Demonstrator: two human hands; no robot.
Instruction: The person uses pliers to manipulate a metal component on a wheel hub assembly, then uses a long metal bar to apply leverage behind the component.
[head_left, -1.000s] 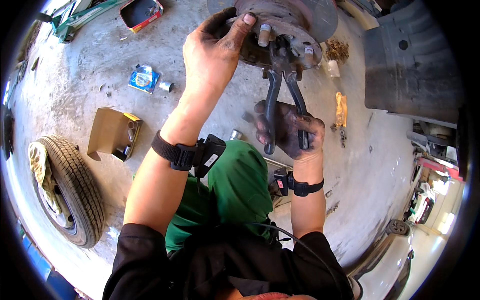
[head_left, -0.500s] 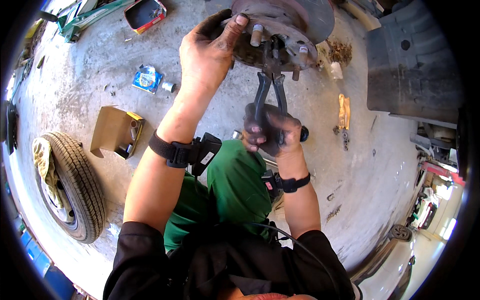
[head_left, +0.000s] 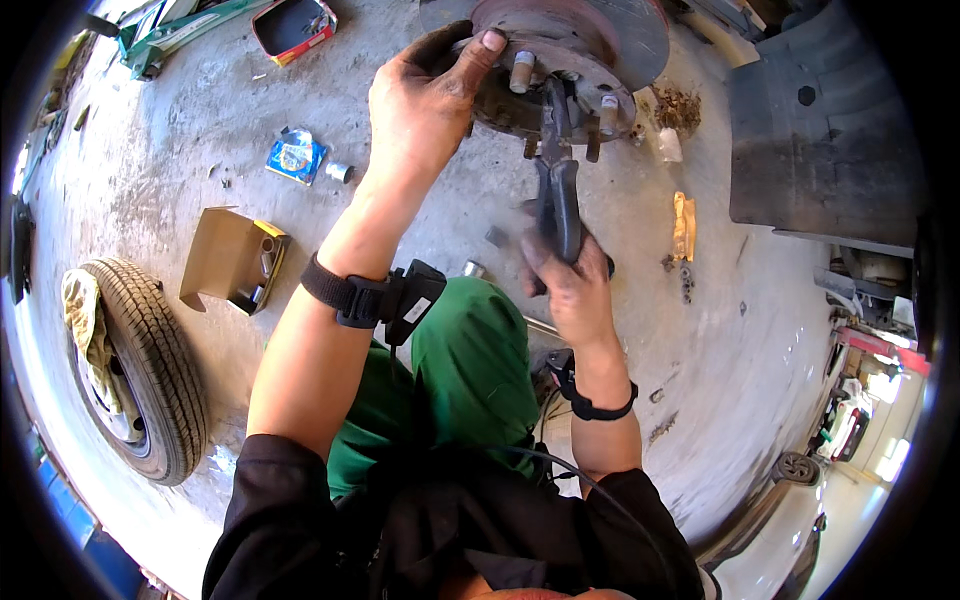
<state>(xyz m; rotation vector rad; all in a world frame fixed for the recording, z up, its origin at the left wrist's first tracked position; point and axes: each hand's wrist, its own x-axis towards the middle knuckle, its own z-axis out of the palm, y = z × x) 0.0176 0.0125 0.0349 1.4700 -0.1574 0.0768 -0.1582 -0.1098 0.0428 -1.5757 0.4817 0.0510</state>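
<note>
My left hand [head_left: 425, 100] grips the edge of the rusty wheel hub [head_left: 560, 60] at the top centre of the frame. My right hand [head_left: 565, 285] is closed around the pliers [head_left: 556, 175], handles squeezed together, nose up against the hub's middle.

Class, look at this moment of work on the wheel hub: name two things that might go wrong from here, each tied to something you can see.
1. The right hand squeezes pliers whose tip bites at the centre of the wheel hub; if they slip, the knuckles may hit the studs.
2. The left hand grips the hub's rusty edge bare, so a sudden turn could scrape or pinch its fingers.
</note>
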